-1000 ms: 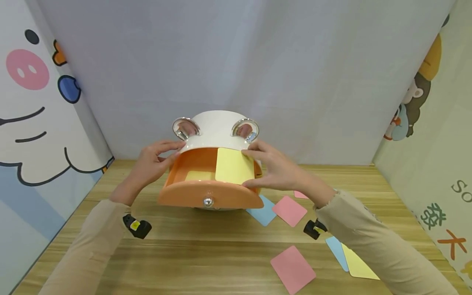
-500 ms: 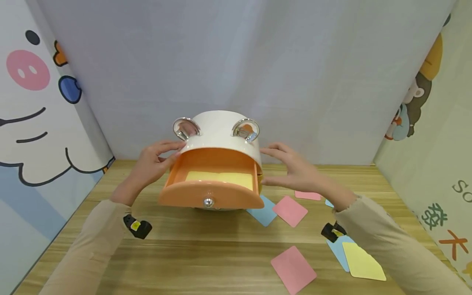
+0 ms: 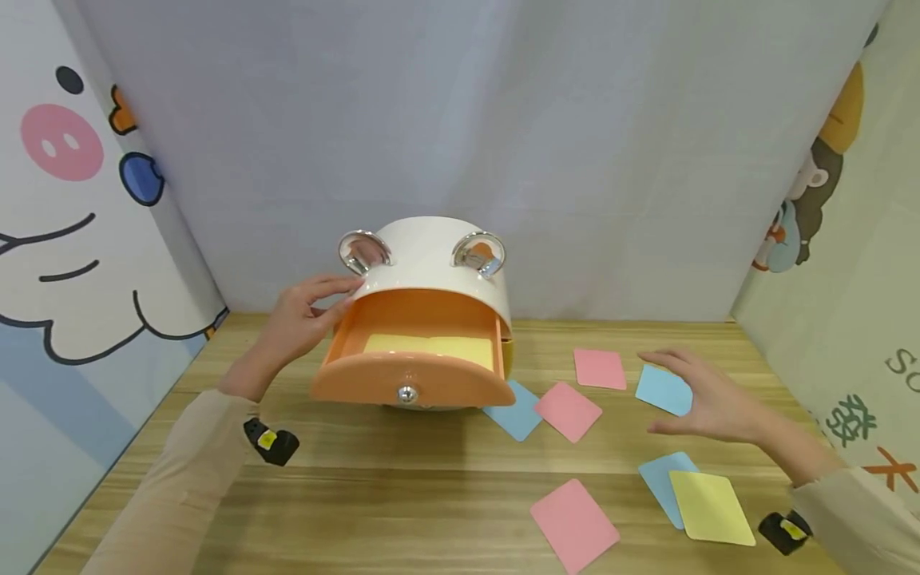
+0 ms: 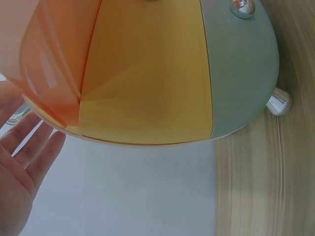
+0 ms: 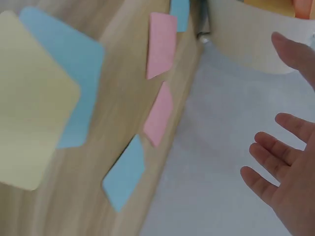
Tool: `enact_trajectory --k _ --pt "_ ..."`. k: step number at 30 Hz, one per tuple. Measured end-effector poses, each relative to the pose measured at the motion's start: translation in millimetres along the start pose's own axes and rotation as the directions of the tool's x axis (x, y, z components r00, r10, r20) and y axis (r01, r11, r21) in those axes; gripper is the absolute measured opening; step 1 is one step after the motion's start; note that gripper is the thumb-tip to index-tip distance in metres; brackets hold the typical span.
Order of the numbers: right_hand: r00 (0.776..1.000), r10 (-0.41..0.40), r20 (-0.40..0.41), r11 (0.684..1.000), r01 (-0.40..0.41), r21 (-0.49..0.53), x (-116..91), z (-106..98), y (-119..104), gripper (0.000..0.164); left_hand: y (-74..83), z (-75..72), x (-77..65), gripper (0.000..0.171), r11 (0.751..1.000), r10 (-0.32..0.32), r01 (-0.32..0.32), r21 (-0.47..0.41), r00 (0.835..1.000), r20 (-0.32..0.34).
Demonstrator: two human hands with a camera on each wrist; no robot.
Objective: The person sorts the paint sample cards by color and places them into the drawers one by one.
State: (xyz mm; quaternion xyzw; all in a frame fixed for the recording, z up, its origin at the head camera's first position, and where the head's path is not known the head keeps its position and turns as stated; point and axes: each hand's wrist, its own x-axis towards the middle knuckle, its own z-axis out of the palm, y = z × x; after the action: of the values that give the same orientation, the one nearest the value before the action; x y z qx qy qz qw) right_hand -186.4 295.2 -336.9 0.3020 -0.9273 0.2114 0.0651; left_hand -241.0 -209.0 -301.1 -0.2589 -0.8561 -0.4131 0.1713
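A white cabinet (image 3: 431, 251) with two shiny ears stands on the wooden table, its orange top drawer (image 3: 359, 379) pulled out. Two yellow cards (image 3: 460, 349) lie side by side inside that drawer. My left hand (image 3: 296, 319) rests its fingers against the cabinet's left side; the left wrist view shows them fairly straight along the rim. Over at the right, my right hand (image 3: 711, 399) hovers by a blue card (image 3: 656, 388), thumb and fingers spread, nothing between them. In the right wrist view the fingers (image 5: 268, 160) are apart from every card.
Pink cards (image 3: 600, 369) and blue cards lie scattered right of the cabinet. A yellow card (image 3: 711, 507) overlaps another blue card (image 3: 661, 479) near the front. Below the orange drawer are a yellow drawer (image 4: 147, 88) and a green drawer (image 4: 241, 73). A grey curtain hangs behind.
My right hand let go of a yellow card, which now lies in the drawer, and moved right to the blue card. The left hand stayed at the cabinet.
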Motion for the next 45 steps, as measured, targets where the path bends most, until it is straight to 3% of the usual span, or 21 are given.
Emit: enact_trajectory --k 9,17,26,32,42,45 --pt "0.991 0.13 0.038 0.991 -0.128 -0.045 -70.8 27.9 39.9 0.089 -1.7 -0.3 -3.0 0.029 1.0 -0.001 0.001 -0.009 1.0 -0.013" --pt "0.98 0.18 0.082 0.984 -0.179 -0.019 -105.9 51.9 58.8 0.092 -0.9 -1.4 -2.5 0.03 1.0 0.0 0.0 0.008 1.0 -0.014" --pt "0.98 0.181 0.086 0.98 -0.172 -0.104 -116.2 58.3 58.9 0.09 -1.1 -1.9 -1.0 0.03 1.0 -0.004 0.004 0.014 1.0 -0.006" --pt "0.991 0.085 0.103 0.992 -0.075 -0.102 -123.0 58.6 59.0 0.081 -0.7 -1.1 -1.8 0.029 1.0 -0.01 0.01 0.016 1.0 0.005" --pt "0.985 0.095 0.146 0.978 -0.066 -0.197 -115.7 52.6 52.5 0.074 -1.3 0.3 -1.1 0.029 1.0 0.004 -0.004 0.003 1.0 -0.004" --pt "0.99 0.087 0.108 0.975 -0.063 -0.214 -108.0 45.6 49.8 0.076 -1.2 0.3 -0.8 0.029 1.0 0.009 -0.009 0.005 1.0 -0.006"
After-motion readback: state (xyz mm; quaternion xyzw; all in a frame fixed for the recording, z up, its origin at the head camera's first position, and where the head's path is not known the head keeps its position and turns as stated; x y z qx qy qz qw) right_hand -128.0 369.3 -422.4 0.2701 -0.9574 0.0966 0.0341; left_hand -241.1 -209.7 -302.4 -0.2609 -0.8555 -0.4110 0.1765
